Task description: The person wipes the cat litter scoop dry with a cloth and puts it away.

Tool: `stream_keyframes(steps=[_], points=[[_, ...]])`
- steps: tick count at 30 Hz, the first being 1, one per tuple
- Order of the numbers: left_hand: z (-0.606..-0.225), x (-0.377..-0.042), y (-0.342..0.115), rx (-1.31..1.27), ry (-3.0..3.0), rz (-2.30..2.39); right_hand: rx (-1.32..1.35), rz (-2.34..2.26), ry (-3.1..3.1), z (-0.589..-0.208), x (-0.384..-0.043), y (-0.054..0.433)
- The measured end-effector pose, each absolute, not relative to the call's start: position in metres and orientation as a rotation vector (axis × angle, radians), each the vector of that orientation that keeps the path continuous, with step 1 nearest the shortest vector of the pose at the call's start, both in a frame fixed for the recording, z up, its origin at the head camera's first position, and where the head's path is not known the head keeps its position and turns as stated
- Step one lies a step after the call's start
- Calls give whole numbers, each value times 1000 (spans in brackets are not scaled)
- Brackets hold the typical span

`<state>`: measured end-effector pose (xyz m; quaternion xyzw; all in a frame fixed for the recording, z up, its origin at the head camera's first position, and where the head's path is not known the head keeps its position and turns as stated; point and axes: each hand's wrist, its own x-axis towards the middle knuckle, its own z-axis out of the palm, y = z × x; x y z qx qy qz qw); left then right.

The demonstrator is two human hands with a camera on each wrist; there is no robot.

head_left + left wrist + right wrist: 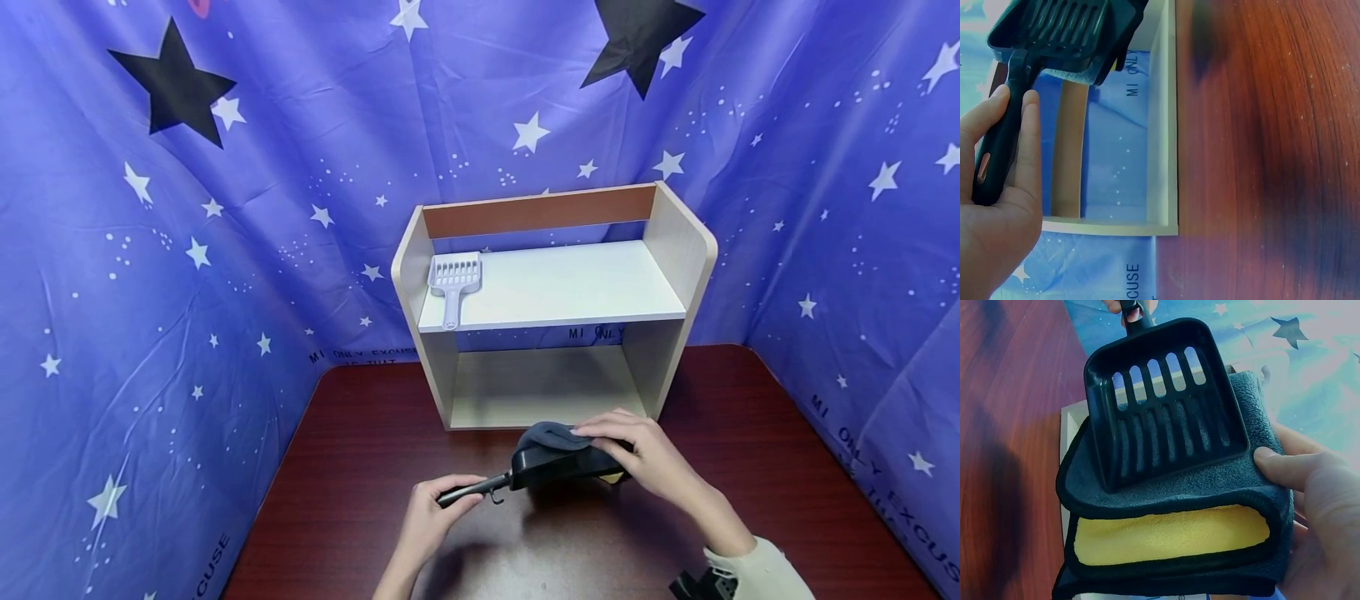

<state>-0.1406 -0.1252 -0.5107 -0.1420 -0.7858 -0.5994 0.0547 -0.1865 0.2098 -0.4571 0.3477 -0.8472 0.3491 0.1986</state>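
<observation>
A black slotted litter scoop (542,468) is held above the table, in front of the shelf. My left hand (433,518) grips its handle, thumb and fingers on either side in the left wrist view. A folded cloth (1172,536), dark grey outside with black edging and yellow inside, lies against the scoop's slotted face. Holding the cloth at its side is my right hand (651,457), its thumb on top near the scoop's rim in the right wrist view. The rest of that hand's fingers are partly hidden behind the cloth.
A two-tier shelf (570,283) stands at the back of the dark red wooden table (360,467). On its upper board, at the left, lies a pale slotted scoop (452,293). A blue star-patterned curtain (262,208) surrounds the table.
</observation>
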Motion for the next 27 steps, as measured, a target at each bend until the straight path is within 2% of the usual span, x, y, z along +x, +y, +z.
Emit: stream_keyframes(steps=[17, 27], points=[[-512, -145, -136, -404, -2326, -1830, 888, 1015, -2312, -462, -184, 223], [-510, -145, -138, -424, -2391, -1863, 730, 1045, -2415, -460, -189, 225]])
